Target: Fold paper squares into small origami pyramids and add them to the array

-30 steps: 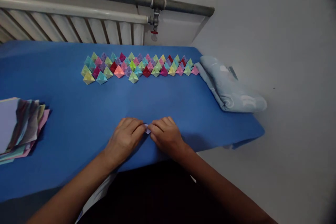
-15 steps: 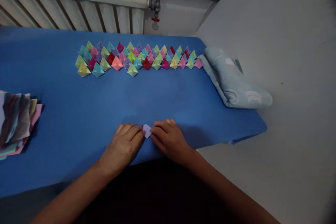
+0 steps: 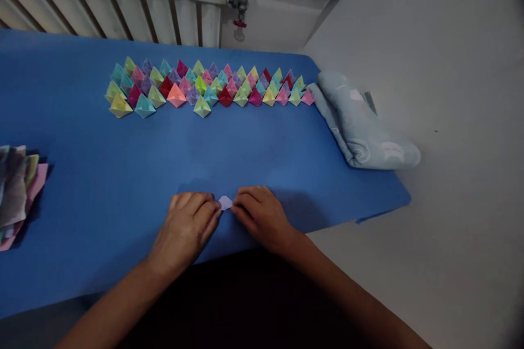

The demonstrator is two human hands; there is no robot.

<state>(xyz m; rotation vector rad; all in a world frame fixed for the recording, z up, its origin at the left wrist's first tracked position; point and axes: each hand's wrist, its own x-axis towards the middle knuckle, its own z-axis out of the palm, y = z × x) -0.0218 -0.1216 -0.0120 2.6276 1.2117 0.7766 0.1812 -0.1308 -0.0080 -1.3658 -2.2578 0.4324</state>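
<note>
A small lavender paper piece (image 3: 225, 203) lies between my fingertips near the front edge of the blue table (image 3: 245, 147). My left hand (image 3: 188, 223) pinches its left side, fingers pressed together. On the right side, my right hand (image 3: 262, 215) grips it between thumb and fingers. The piece looks like a low folded shape with a peaked top; its ends are hidden by my fingers. Farther back stand rows of folded paper pieces (image 3: 177, 96) in many colours, with a light green one (image 3: 202, 107) at the front of the rows.
At the far left is a stack of coloured paper sheets (image 3: 16, 191), cut off by the frame. A folded light blue cloth (image 3: 368, 136) rests at the right end of the table by the wall. Behind the table are a radiator (image 3: 123, 5) and a pipe with a red valve (image 3: 240, 24).
The lavender paper has gone from a taller, many-sided outline to a lower, peaked one between my hands. The view has shifted slightly, and my left hand sits a little farther left.
</note>
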